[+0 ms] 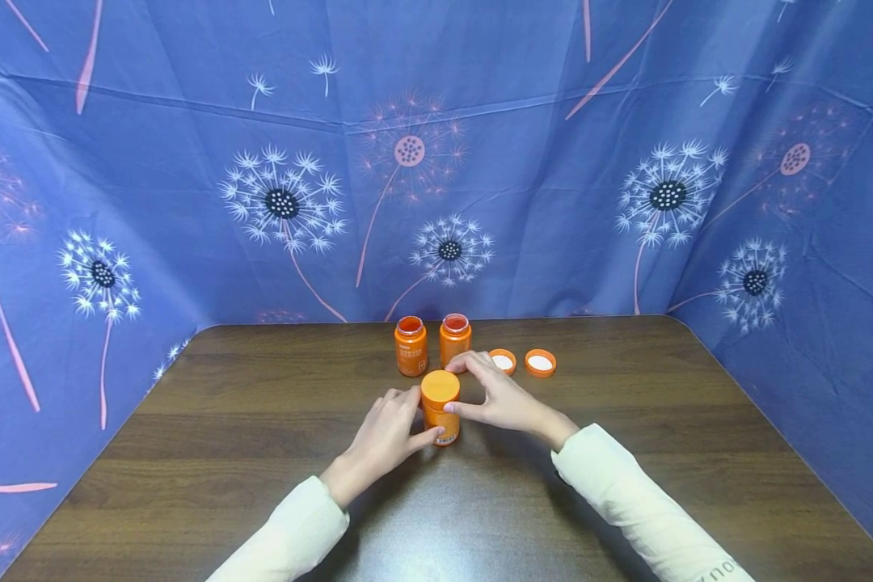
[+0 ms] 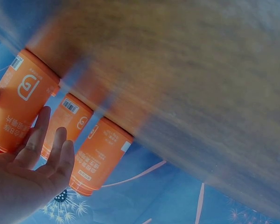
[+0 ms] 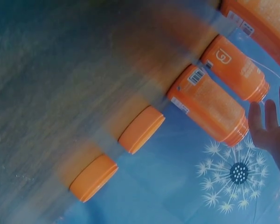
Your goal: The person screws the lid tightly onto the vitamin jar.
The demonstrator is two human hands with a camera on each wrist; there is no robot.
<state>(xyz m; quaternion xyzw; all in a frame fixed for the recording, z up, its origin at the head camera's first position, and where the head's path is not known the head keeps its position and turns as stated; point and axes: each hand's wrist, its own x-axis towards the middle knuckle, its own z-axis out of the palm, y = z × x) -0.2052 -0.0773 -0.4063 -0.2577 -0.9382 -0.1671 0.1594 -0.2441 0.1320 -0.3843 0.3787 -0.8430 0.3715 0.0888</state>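
An orange bottle [image 1: 441, 428] with its cap [image 1: 440, 388] on stands upright on the table in the head view. My left hand [image 1: 385, 432] grips its body from the left, thumb at the front; the left wrist view shows the lower fingers spread beside it. From the right, my right hand [image 1: 498, 396] pinches the cap, thumb at the front and fingertips behind. Two uncapped orange bottles [image 1: 411, 347] [image 1: 455, 339] stand just behind. In the right wrist view, several fingers extend near their open necks; the grip on the cap is out of that view.
Two orange caps [image 1: 503, 370] [image 1: 541, 373] lie on the table to the right of the uncapped bottles, white insides up. The brown wooden table [image 1: 225, 436] ends at a blue dandelion-print cloth [image 1: 538, 202], which hangs behind it and along both sides.
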